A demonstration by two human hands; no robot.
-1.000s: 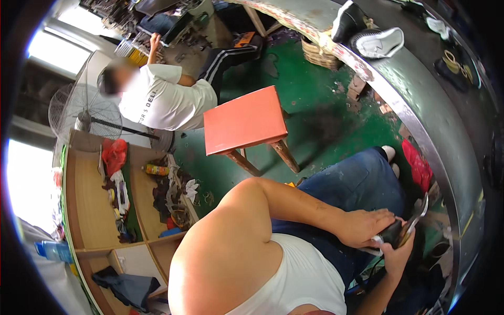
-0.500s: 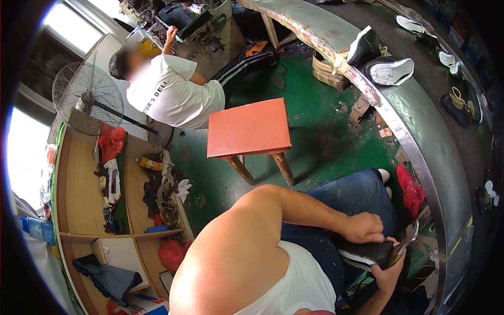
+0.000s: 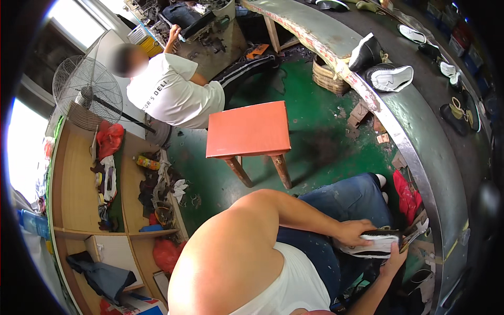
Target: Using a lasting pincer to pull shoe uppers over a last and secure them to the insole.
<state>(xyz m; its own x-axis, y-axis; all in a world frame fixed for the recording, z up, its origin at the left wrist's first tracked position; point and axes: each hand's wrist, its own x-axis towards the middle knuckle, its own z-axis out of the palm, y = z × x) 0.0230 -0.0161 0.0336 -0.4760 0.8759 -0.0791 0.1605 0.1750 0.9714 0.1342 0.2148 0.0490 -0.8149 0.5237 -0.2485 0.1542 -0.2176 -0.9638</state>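
A black shoe (image 3: pixel 382 244) with a white face turned upward lies over my lap at the lower right. My left hand (image 3: pixel 355 233) is wrapped round its nearer end, with fingers along the side. From below, my right hand (image 3: pixel 395 260) grips the other end. A thin tan and metallic piece (image 3: pixel 416 231) sticks out beyond that end; its kind and whether my right hand holds it too cannot be made out. My jeans (image 3: pixel 341 205) show beneath and behind the shoe.
A long curved bench (image 3: pixel 420 121) runs down the right, bearing several black and white shoes (image 3: pixel 391 77). Ahead stands a red-topped stool (image 3: pixel 249 128). Beyond it sits a co-worker in a white shirt (image 3: pixel 176 92). A fan (image 3: pixel 86 94) and wooden shelves (image 3: pixel 84 189) line the left.
The shoe has turned from its black side to its white side. My left hand has gone from a closed fist above the shoe to fingers laid round it.
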